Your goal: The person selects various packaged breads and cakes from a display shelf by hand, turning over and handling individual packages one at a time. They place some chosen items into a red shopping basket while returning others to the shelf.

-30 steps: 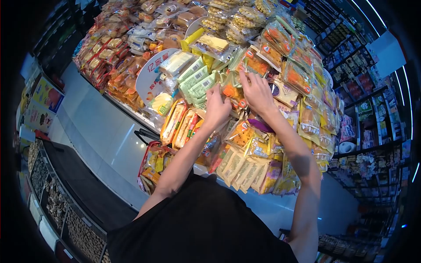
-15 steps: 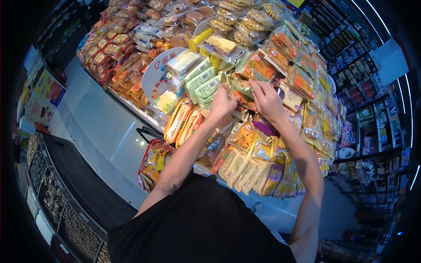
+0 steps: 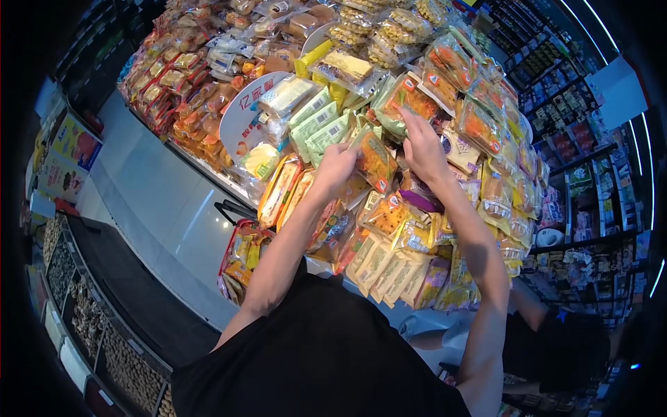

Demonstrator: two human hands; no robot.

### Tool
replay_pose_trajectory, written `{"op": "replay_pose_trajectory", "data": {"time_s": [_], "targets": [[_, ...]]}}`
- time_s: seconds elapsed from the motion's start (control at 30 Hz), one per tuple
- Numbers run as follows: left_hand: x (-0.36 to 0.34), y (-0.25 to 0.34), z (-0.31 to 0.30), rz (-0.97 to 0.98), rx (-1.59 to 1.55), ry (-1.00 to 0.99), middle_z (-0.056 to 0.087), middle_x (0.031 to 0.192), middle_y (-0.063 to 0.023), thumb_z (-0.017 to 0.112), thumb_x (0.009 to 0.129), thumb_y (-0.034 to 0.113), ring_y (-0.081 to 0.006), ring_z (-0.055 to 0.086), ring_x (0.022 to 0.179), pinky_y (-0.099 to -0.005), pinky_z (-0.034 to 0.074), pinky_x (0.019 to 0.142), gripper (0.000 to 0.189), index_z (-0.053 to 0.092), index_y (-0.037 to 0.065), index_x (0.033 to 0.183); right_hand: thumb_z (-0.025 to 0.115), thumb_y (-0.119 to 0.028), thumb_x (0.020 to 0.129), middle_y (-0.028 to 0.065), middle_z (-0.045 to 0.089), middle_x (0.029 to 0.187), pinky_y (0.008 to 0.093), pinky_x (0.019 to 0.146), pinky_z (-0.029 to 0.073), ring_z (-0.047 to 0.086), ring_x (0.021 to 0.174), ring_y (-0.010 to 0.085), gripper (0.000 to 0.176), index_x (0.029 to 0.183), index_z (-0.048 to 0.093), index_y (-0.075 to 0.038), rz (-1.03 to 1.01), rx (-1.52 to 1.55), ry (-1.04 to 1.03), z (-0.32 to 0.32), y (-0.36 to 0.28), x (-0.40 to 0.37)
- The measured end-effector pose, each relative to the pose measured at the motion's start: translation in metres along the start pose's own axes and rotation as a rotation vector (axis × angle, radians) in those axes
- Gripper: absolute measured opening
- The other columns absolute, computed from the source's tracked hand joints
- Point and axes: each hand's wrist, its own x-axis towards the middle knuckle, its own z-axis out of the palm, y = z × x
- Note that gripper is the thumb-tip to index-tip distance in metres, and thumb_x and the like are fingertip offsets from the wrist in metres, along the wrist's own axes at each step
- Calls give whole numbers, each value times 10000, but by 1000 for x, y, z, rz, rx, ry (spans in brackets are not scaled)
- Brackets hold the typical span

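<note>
My left hand (image 3: 336,169) is closed on the left edge of a packaged bread (image 3: 377,161) with an orange filling and green-edged wrapper, lying tilted on the pile. My right hand (image 3: 424,149) is beside it on the right, thumb and fingers pinched at the lower edge of another orange-and-green bread package (image 3: 411,97). Green-wrapped packs (image 3: 319,125) lie just above my left hand. Under my right hand shows a purple wrapper (image 3: 421,200). The fingertips of my left hand are partly hidden by the wrapper.
A white sign board (image 3: 244,115) with red characters stands among the packs. Long filled rolls (image 3: 279,187) lie to the left. Bins of nuts (image 3: 128,372) line the lower left, shelves (image 3: 590,187) the right. Another person in dark clothing (image 3: 563,347) is at lower right.
My hands have moved apart. The orange bread package now lies flatter and more visible by my left hand; my right hand shifted up to another package. A person has appeared at lower right.
</note>
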Motion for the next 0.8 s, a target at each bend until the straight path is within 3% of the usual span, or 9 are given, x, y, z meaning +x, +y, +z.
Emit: {"op": "replay_pose_trajectory", "data": {"time_s": [0.1, 0.2, 0.4, 0.5, 0.53, 0.6, 0.63, 0.73, 0.8], "targets": [[-16, 4, -15, -34, -171, 29, 625, 729, -53, 595, 880, 197, -142, 542, 621, -307, 416, 577, 210, 671, 9, 826, 588, 67, 777, 239, 604, 1249, 455, 958, 488, 582, 1151, 430, 616, 1372, 478, -48, 50, 246, -180, -22, 2, 8], [-34, 6, -11, -89, -374, 84, 614, 786, -38, 623, 868, 199, -134, 536, 677, -299, 398, 619, 141, 657, 67, 829, 630, 23, 785, 207, 651, 1194, 419, 939, 507, 630, 1109, 397, 604, 1364, 494, -81, 119, 252, -213, -28, 10, 8], [-34, -32, 0, -110, -668, 183, 652, 966, -77, 540, 970, 221, -193, 619, 913, -428, 527, 787, 195, 629, 50, 1004, 637, 51, 768, 218, 654, 1161, 436, 909, 518, 633, 1083, 404, 615, 1357, 503, -65, 64, 179, -148, -12, 9, -11], [-63, -9, 15, -125, -822, 107, 618, 1189, -133, 433, 1053, 335, -270, 624, 1093, -507, 529, 944, 362, 550, 23, 1194, 609, 103, 749, 241, 625, 1210, 437, 935, 512, 619, 1099, 412, 615, 1343, 508, -16, 81, 129, -13, -17, -28, -20], [-67, -8, 18, -127, -820, 107, 618, 1189, -133, 433, 1053, 335, -270, 624, 1093, -507, 529, 944, 362, 550, 23, 1194, 609, 103, 749, 241, 625, 1210, 437, 935, 512, 619, 1099, 412, 615, 1343, 508, -16, 84, 130, -13, -19, -45, -21], [-74, -10, 24, -34, -896, 7, 567, 1298, -147, 400, 1055, 441, -275, 611, 1136, -494, 533, 937, 510, 466, 20, 1337, 624, 59, 789, 217, 646, 1156, 445, 913, 508, 634, 1048, 371, 519, 1297, 524, 28, -32, 51, 13, -18, -73, -28], [-75, -13, 25, -37, -891, 5, 567, 1298, -147, 400, 1055, 441, -275, 611, 1136, -494, 533, 937, 510, 466, 20, 1337, 623, 34, 795, 224, 630, 1177, 435, 923, 489, 624, 1076, 346, 521, 1305, 521, 47, -49, 40, -37, -14, -84, -34], [-82, -21, 29, -57, -959, -85, 504, 1387, -149, 366, 1031, 576, -282, 555, 1233, -474, 486, 1009, 687, 342, 44, 1465, 643, -55, 790, 273, 547, 1276, 480, 982, 422, 532, 1187, 387, 585, 1334, 478, 77, -43, -96, -113, 3, -118, -48], [-90, -23, 36, 237, -940, -89, 443, 1452, -148, 355, 992, 668, -284, 492, 1307, -447, 419, 1080, 826, 259, 38, 1517, 642, -90, 795, 297, 521, 1303, 489, 983, 416, 513, 1194, 416, 615, 1357, 456, 78, -23, -102, -135, 10, -126, -52]]}}
